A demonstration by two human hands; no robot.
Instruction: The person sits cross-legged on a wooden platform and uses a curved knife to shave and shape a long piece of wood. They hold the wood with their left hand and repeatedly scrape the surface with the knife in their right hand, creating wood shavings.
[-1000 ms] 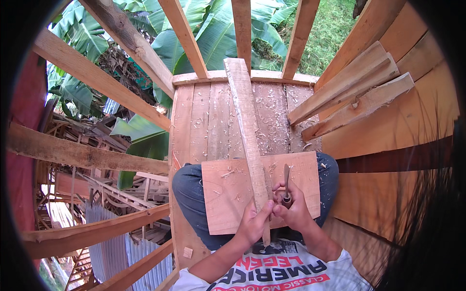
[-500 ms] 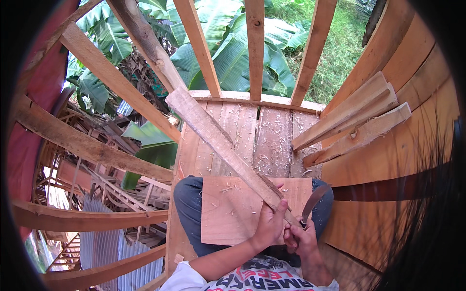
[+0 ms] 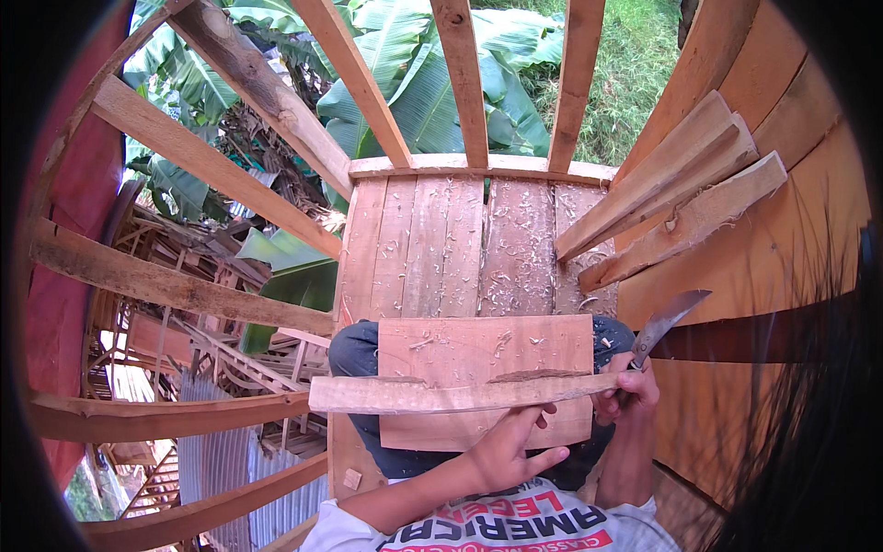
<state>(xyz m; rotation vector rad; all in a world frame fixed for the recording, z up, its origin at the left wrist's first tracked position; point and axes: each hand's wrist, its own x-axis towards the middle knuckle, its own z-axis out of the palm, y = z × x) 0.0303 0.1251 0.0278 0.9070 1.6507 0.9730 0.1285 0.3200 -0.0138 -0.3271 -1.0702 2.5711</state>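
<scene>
Rough-edged matt wooden strip [image 3: 441,396], smooth wooden board [image 3: 552,345], metal blade [image 3: 667,319] – faintly glossy, ridged metal sheeting [image 3: 268,488]

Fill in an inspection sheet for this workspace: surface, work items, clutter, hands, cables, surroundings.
Surface: flat wooden board across the legs.
Work items: long wooden strip, held crosswise above the board; knife, blade bare.
Clutter: shavings on the board and plank floor.
Hands: right hand grips the knife, seemingly also the strip's right end; left hand open at its near edge, contact unclear.
Cables: nothing seen.
Surroundings: wooden rails, broad green leaves beyond, rough boards at right.
</scene>
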